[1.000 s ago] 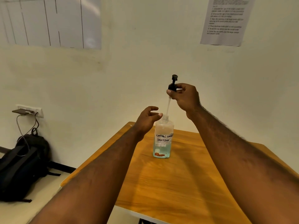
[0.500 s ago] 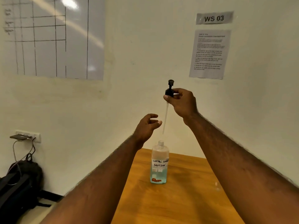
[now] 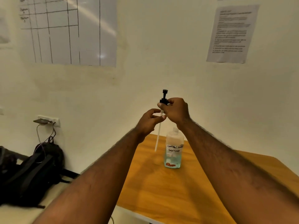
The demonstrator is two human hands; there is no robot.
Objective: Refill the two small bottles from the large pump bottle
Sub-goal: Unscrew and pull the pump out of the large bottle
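Head camera is showing the right hand (image 3: 176, 110) gripping the black plastic pump head (image 3: 164, 98) with curled fingers, its thin white dip tube (image 3: 157, 136) hanging in the air. The left hand (image 3: 148, 122) is curling its fingers around the tube's top; whether it is pinching cannot be told. The clear plastic pump bottle (image 3: 174, 151), holding some blue liquid, is standing upright and uncapped on the orange wooden table (image 3: 161, 191), just beside the tube's tip

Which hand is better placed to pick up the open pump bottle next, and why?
Left, probably. The right hand grips the black pump head, its dip tube hanging outside the pump bottle. The left hand only curls its fingers beside that tube, close above the bottle.
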